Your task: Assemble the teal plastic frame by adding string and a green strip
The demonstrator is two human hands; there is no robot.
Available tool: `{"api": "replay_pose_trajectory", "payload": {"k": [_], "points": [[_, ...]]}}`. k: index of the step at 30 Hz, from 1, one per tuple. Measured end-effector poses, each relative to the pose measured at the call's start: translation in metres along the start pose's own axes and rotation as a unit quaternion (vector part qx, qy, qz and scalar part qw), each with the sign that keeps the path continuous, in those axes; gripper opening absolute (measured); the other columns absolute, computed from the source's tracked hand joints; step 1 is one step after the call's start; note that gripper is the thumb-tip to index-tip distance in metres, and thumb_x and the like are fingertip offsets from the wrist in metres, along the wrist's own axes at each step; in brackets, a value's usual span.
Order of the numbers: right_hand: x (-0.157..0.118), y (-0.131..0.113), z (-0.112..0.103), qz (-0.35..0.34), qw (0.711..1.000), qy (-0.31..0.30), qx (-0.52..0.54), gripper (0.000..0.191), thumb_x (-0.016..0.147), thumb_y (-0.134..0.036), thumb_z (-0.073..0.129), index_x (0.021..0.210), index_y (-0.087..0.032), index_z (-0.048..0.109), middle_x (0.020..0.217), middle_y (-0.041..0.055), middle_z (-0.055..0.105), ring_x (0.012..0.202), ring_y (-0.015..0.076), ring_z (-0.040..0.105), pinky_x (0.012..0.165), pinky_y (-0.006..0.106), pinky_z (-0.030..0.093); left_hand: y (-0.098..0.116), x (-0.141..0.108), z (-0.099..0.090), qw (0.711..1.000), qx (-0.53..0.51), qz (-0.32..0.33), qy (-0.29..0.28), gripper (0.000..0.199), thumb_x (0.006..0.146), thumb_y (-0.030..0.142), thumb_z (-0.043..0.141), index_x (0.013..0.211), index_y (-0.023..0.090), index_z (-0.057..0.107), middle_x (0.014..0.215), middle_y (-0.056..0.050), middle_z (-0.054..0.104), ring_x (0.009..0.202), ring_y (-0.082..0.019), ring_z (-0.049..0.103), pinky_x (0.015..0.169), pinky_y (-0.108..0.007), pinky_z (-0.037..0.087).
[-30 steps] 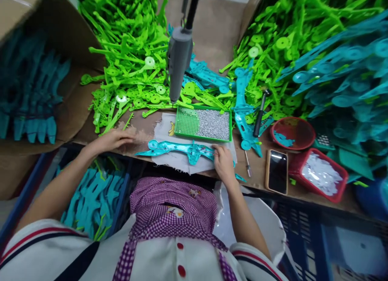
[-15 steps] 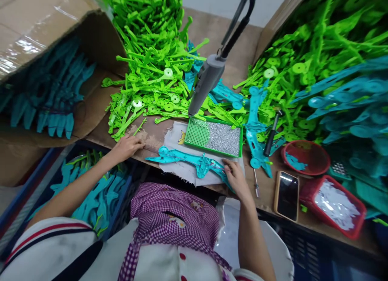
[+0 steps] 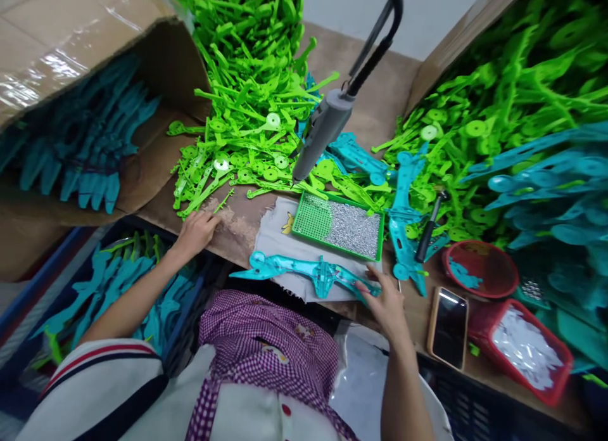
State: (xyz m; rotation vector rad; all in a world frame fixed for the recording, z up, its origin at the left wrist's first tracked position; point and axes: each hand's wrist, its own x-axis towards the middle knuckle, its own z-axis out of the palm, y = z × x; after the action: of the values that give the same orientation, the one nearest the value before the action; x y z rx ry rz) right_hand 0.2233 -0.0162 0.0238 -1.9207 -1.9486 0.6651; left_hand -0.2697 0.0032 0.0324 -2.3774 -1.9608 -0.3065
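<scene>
A long turquoise plastic part (image 3: pixel 285 267) lies across the white cloth (image 3: pixel 270 235) at the table's front edge. My right hand (image 3: pixel 384 298) is at its right end, thumb and fingers around that end. To the left, my left hand (image 3: pixel 196 233) rests at the table edge, fingers bent together, beside a thin green piece (image 3: pixel 224 200); whether it holds anything is hidden. Behind the turquoise part sits a green tray (image 3: pixel 308 238) of small silvery pieces. A grey power screwdriver (image 3: pixel 323 134) hangs above the tray, touched by neither hand.
Green parts (image 3: pixel 256 130) are heaped at the back. An open cardboard box (image 3: pixel 166 67) and a blue crate (image 3: pixel 178 339) hold turquoise parts on the left. To the right are a hammer (image 3: pixel 430 229), a phone (image 3: pixel 448 327), a red bowl (image 3: pixel 506 273) and a red basket (image 3: pixel 546 390).
The view has shifted slightly. My right hand has moved a little right and towards me at the turquoise part's end. My left hand remains near the thin green piece.
</scene>
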Motion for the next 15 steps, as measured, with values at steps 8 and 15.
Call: {"api": "replay_pose_trajectory", "payload": {"k": [8,15], "points": [[-0.027,-0.044,-0.001,-0.201,0.972,0.014,-0.124,0.063,0.086,-0.063,0.053,0.139,-0.030,0.051,0.136,0.0148,0.060,0.123,0.0321,0.057,0.104,0.052,0.035,0.021,-0.038,0.003,0.988,-0.068,-0.118,0.067,0.030,0.096,0.028,0.046,0.109,0.020,0.071,0.095,-0.013,0.069,0.091,-0.027,0.063,0.080,-0.039,0.045],[-0.013,-0.109,0.069,-0.265,0.954,0.011,-0.140,0.039,0.099,-0.042,0.040,0.129,-0.026,0.060,0.127,0.0141,0.066,0.122,0.0279,0.057,0.105,0.049,0.028,0.014,-0.051,0.008,0.898,-0.117,-0.359,0.226,0.058,0.082,0.045,0.068,0.132,0.019,0.052,0.121,-0.016,0.063,0.115,-0.033,0.058,0.099,-0.048,0.041]]}}
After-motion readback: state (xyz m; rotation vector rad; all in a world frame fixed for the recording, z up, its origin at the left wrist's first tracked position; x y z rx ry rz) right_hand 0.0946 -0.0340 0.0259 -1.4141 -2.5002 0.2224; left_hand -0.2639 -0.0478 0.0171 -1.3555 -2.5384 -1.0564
